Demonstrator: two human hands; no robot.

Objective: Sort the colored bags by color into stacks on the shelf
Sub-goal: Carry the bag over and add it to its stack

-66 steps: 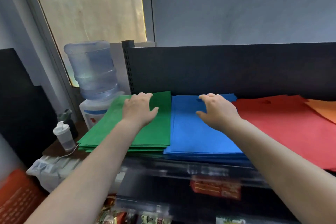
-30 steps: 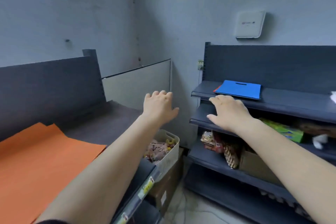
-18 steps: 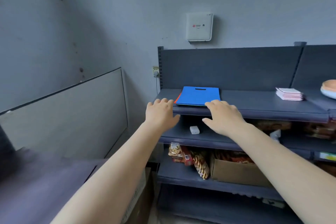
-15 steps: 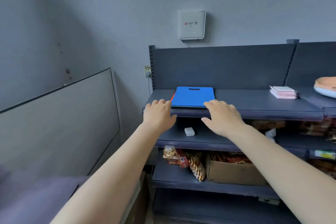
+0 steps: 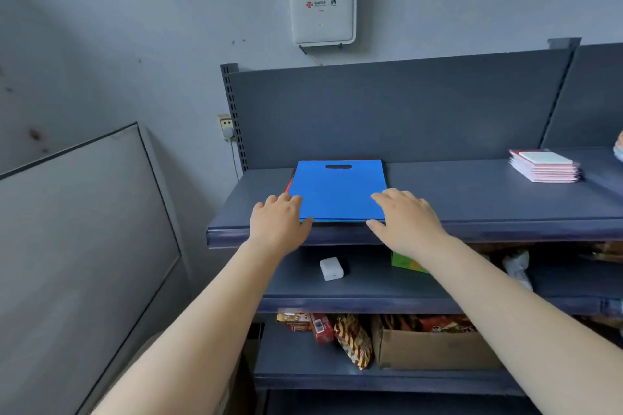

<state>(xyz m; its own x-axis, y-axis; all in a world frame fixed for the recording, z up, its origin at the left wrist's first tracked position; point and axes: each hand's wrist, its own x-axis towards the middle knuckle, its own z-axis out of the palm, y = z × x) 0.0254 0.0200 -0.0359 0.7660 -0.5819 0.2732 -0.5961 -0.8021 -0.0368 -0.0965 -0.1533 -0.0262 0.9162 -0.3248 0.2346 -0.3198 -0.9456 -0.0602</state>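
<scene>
a: where's the blue bag [image 5: 337, 190]?

b: flat on the top shelf [image 5: 472, 199], toward its left end, cut-out handle pointing at the back panel. it tops a thin pile; slivers of red and green edges peek out from under it at its left and front sides.

a: and the hands?

b: both reach to the bag's near corners. the left hand [image 5: 278, 224] is at the front left corner, fingers fairly straight and together, thumb out along the front edge. the right hand [image 5: 403, 221] is over the front right corner, fingers loosely spread, thumb at the front edge. neither is curled round anything; whether they actually touch the bag i cannot tell.

a: what else is around the bag?

b: to its right on the same shelf, well apart, a stack of pink booklets [image 5: 546, 167]. above it on the wall, a white box [image 5: 322, 5]. on the shelf below it, a small white charger [image 5: 332, 268], and lower still a cardboard box [image 5: 435, 349] beside snack packets [image 5: 352, 340].
</scene>
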